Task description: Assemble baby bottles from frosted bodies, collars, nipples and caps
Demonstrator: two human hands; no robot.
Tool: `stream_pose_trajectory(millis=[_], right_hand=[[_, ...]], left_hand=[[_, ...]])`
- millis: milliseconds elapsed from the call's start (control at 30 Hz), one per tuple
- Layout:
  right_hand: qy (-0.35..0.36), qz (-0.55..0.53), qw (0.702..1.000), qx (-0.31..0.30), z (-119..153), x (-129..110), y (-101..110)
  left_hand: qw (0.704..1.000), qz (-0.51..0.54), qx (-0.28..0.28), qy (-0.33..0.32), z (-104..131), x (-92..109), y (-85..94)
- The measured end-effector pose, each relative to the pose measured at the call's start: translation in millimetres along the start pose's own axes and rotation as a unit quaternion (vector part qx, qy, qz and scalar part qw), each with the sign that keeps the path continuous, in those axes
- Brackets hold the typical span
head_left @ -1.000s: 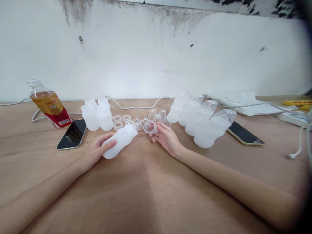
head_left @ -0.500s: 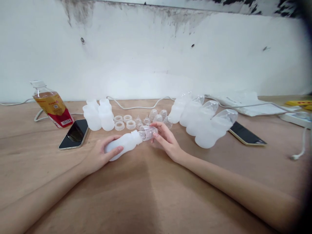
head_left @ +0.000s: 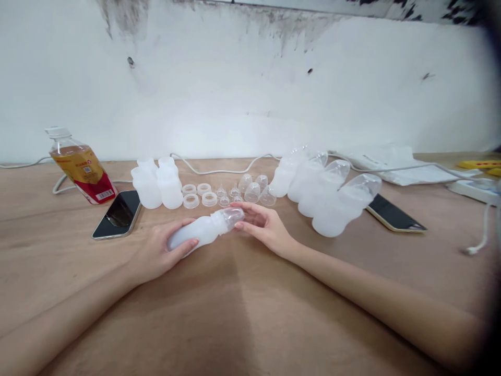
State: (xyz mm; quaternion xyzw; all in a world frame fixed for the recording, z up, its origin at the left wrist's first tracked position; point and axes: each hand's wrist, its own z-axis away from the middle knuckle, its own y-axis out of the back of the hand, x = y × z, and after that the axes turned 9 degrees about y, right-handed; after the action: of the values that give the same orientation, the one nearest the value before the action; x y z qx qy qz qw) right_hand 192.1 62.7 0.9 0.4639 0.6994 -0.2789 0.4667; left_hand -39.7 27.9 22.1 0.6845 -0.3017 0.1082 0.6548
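A milky white baby bottle (head_left: 198, 232) lies tilted across the middle, its neck towards the right. My left hand (head_left: 160, 248) is closed around its body, thumb on the near side. A clear domed cap (head_left: 234, 218) sits over the bottle's top end and covers the teat. My right hand (head_left: 268, 227) has its fingers and thumb at the tip of that cap, pinching it. Just beyond lie several clear teats (head_left: 221, 193), several collar rings (head_left: 209, 199) and several loose domed caps (head_left: 252, 192).
Uncapped bottles (head_left: 170, 185) stand at the left, near a phone (head_left: 117, 214) and a drink bottle (head_left: 84, 172). To the right is a row of capped bottles (head_left: 332, 214), with a second phone (head_left: 395, 214) beside it. A white cable (head_left: 227, 172) runs along the wall.
My right hand has moved the clear cap leftwards onto the bottle's top, over the teat. My left hand keeps its hold on the bottle.
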Motion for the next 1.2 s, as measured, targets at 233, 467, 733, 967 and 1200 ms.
stream_pose_trajectory(millis=[233, 467, 733, 967, 1200], right_hand=[[-0.025, -0.001, 1.0, -0.019, -1, -3, 3], [-0.003, 0.034, 0.999, -0.035, 0, -7, 2], [0.003, 0.054, 0.997, -0.057, -1, -6, 1], [0.121, 0.243, 0.956, -0.111, -16, -60, 8], [0.125, 0.559, 0.808, 0.137, -22, -120, 40]], left_hand=[[0.999, -0.023, 0.006, -0.022, 1, -1, -1.7], [0.999, -0.013, 0.029, -0.026, 2, -2, -7.0], [0.999, 0.011, 0.03, -0.011, 2, 2, -7.9], [0.992, 0.11, -0.038, -0.056, -2, -2, -10.4], [0.983, 0.162, -0.078, -0.046, -5, -5, -10.3]])
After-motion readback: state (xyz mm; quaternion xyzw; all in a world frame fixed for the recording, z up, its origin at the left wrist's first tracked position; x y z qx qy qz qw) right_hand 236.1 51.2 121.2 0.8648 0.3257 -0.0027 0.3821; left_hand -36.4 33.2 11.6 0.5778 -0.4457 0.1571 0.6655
